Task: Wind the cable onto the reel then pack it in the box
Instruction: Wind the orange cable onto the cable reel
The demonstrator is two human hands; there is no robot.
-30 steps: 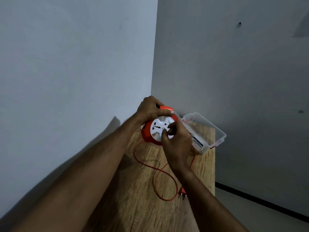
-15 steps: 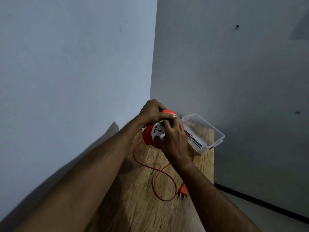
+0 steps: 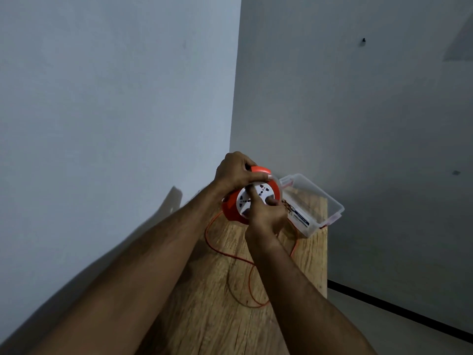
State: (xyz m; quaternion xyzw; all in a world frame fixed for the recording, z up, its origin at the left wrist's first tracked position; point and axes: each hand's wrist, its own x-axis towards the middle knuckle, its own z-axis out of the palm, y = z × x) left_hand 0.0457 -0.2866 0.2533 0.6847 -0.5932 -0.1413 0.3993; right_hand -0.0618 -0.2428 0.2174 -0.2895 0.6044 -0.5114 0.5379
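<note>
An orange cable reel [image 3: 231,207] with a white socket face [image 3: 252,197] stands tilted on the far end of the wooden table [image 3: 217,316]. My left hand [image 3: 234,170] grips the reel's top handle. My right hand [image 3: 267,216] is closed on the white face, fingers pressed into it. The thin orange cable [image 3: 212,245] runs from the reel's lower left, loops over the table and passes under my right forearm; its plug is hidden. A clear plastic box [image 3: 316,198] lies open just right of the reel.
Grey walls meet in a corner right behind the reel. The table's right edge [image 3: 326,252] drops to a floor with a dark skirting strip [image 3: 399,307]. A label and some small items lie inside the box.
My right hand has swung round on the white face, from its top right down to its lower right. The cable loop has shrunk a little and the plug has gone out of sight under my forearm.
</note>
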